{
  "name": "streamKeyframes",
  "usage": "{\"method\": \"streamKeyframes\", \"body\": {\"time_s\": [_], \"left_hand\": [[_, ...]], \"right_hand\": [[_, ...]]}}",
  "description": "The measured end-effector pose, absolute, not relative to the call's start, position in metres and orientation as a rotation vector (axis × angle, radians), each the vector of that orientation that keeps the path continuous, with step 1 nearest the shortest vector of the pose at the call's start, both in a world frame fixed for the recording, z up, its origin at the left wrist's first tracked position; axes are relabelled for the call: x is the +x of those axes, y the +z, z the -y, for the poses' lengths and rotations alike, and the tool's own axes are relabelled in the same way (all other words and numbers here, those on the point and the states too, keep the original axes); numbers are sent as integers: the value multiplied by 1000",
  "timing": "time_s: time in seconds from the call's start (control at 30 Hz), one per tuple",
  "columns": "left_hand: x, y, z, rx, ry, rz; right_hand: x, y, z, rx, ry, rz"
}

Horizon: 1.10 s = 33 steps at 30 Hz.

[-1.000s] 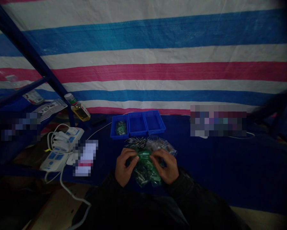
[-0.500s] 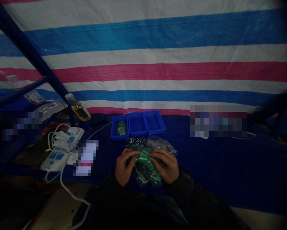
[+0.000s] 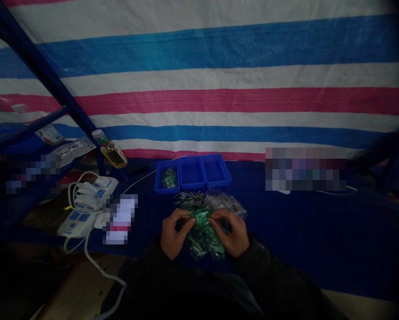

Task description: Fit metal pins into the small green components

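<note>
Far left of the frame, power strips: two white power strips (image 3: 86, 206) with plugs in them, a white cord (image 3: 95, 271) running toward the bottom edge.

Left of centre, bottle: a plastic bottle of yellow liquid (image 3: 110, 153) lies tilted beside a blue metal frame post (image 3: 75, 109), against a striped tarpaulin (image 3: 199, 75).

Centre, tray: a blue three-compartment plastic tray (image 3: 191, 175) has a small bag of green parts (image 3: 169, 178) in its left compartment.

Just below the tray, pins: a loose pile of small metal pins (image 3: 190, 199).

Lower centre, left hand (image 3: 174, 233): fingers curled, pinching the top of a green plastic bag (image 3: 204, 240).

Lower centre, right hand (image 3: 231, 232): fingers curled, pinching the same bag from the other side.

Right of the hands, clear bag: a clear plastic bag (image 3: 226, 202) lies on the dark blue cover (image 3: 302, 231).

Risk: a slip or a sharp tug could tear the bag or knock the pins, scattering small pieces across the dark cover.

Bag position: it lies between the hands, hanging below their grip.
</note>
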<state>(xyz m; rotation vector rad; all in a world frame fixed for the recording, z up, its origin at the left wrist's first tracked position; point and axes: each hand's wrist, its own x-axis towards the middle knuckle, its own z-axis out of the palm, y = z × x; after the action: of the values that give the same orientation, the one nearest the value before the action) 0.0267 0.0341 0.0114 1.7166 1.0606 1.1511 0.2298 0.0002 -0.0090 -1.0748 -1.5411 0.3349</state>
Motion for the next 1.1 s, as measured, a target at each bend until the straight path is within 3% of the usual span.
{"method": "streamKeyframes", "body": {"time_s": [0.23,0.43,0.6,0.73,0.93,1.1], "left_hand": [[18,23,-37,1556,1295,-1228],[1,64,-99,1503,1489,-1325],[-9,69,-155,1719,1418,-1522],[-13,65,-140,1938,1377,-1569],[-7,60,-65,2249,759,-1121],[4,39,-22,2451,507,-923]], "right_hand": [[233,-3,2,-1111,359,1540],[234,-3,2,-1137,357,1563],[235,-1,1,-1120,355,1586],[235,2,0,-1115,363,1589],[235,3,1,-1124,368,1567],[236,5,1,-1146,337,1495]]}}
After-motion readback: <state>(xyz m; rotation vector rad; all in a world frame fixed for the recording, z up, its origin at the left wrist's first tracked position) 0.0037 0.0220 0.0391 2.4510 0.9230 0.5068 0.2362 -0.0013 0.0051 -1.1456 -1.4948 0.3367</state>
